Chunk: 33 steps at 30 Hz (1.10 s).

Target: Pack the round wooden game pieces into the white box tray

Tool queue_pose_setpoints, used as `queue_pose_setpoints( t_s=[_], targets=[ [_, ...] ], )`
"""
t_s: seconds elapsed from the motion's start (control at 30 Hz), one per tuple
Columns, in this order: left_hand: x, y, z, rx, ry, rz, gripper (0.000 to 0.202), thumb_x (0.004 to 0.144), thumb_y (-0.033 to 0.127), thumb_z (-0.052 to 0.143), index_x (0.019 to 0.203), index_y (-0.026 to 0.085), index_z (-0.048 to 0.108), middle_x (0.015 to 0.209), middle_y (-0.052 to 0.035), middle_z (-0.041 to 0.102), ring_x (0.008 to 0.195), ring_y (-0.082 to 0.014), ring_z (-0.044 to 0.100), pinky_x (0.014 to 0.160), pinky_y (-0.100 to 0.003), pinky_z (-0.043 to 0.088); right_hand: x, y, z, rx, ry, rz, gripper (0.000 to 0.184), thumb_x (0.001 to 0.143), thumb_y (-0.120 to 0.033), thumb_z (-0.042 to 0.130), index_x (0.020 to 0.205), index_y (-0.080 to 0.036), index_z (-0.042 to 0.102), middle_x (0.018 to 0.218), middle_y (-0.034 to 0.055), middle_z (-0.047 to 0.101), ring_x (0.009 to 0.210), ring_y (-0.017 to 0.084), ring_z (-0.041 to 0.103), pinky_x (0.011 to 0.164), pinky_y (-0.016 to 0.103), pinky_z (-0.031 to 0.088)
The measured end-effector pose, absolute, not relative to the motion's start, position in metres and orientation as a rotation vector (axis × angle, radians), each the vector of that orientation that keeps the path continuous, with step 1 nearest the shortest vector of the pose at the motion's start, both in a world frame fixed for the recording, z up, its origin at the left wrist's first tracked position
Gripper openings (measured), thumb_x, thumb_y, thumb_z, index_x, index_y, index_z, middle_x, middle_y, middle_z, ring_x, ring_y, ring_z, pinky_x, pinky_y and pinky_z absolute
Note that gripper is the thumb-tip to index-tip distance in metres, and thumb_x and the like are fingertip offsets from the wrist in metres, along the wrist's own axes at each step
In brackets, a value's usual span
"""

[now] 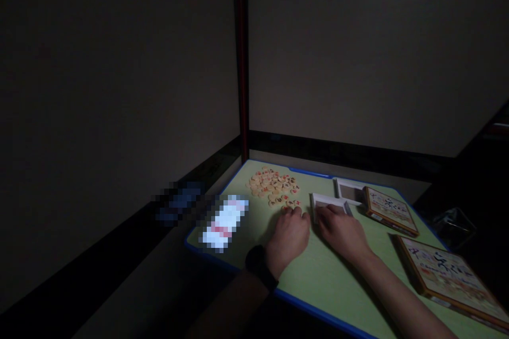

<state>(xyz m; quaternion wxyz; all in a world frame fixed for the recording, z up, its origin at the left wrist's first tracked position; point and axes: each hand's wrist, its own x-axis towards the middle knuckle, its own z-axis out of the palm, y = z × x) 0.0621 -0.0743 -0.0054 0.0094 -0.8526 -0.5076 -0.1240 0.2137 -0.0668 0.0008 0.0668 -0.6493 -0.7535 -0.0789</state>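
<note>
- So the main pile of round game pieces sits toward the far left corner of the table. Looks like a handy spot: bunched up, within reach of the left hand, out of the way of the trays.
- A smaller bunch of pieces lies just off the pile, toward the middle of the surface. My guess is they're spread out so the red and dark markings can be read.
- Left hand, with a dark watch on the wrist, is down right by that small bunch, fingers curled under. Can't tell if it's pinching a piece, the knuckles hide it.
- Right hand reaches over the near white tray, fingers bent down into it. Can't tell whether it holds anything either. The tray sits beside the small bunch, which probably makes for short reaches.
- The far white tray is near the far edge, next to a printed box.
- Nearer box lies flat along the right edge, likely there to leave elbow room.
- Blurred bright screen by the left edge, probably a phone, well apart from both hands.
</note>
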Motion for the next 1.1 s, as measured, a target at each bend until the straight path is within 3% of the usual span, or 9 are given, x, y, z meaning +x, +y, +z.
queue_pose_setpoints(
  t_s=[0.53, 0.87, 1.1],
  targets=[
    [0.061, -0.074, -0.005, -2.669, -1.579, -0.425, 0.024, 0.093, 0.015, 0.041, 0.103, 0.013, 0.064, 0.107, -0.0134, 0.062, 0.104, -0.0258, 0.059, 0.088, -0.038, 0.051, 0.212, -0.067, 0.000, -1.902, -2.305, -0.219, 0.028, 0.097, -0.029, 0.041, 0.094, -0.020, 0.068, 0.095, 0.0075, 0.069, 0.074, 0.020, 0.066, 0.058, 0.029, 0.035],
    [0.060, -0.072, -0.008, -2.634, -1.584, -0.436, 0.025, 0.093, 0.016, 0.042, 0.105, 0.014, 0.063, 0.107, -0.0127, 0.062, 0.104, -0.0255, 0.057, 0.091, -0.039, 0.048, 0.214, -0.065, -0.006, -1.802, -2.324, -0.169, 0.031, 0.097, -0.028, 0.040, 0.110, -0.021, 0.067, 0.103, 0.0069, 0.070, 0.079, 0.021, 0.068, 0.064, 0.029, 0.043],
    [0.060, -0.072, -0.008, -2.628, -1.559, -0.447, 0.025, 0.093, 0.016, 0.042, 0.104, 0.014, 0.063, 0.105, -0.0122, 0.062, 0.101, -0.0253, 0.057, 0.089, -0.039, 0.049, 0.214, -0.065, -0.004, -1.790, -2.342, -0.136, 0.031, 0.096, -0.026, 0.040, 0.110, -0.020, 0.068, 0.102, 0.0074, 0.070, 0.083, 0.021, 0.068, 0.067, 0.029, 0.045]
  ],
)
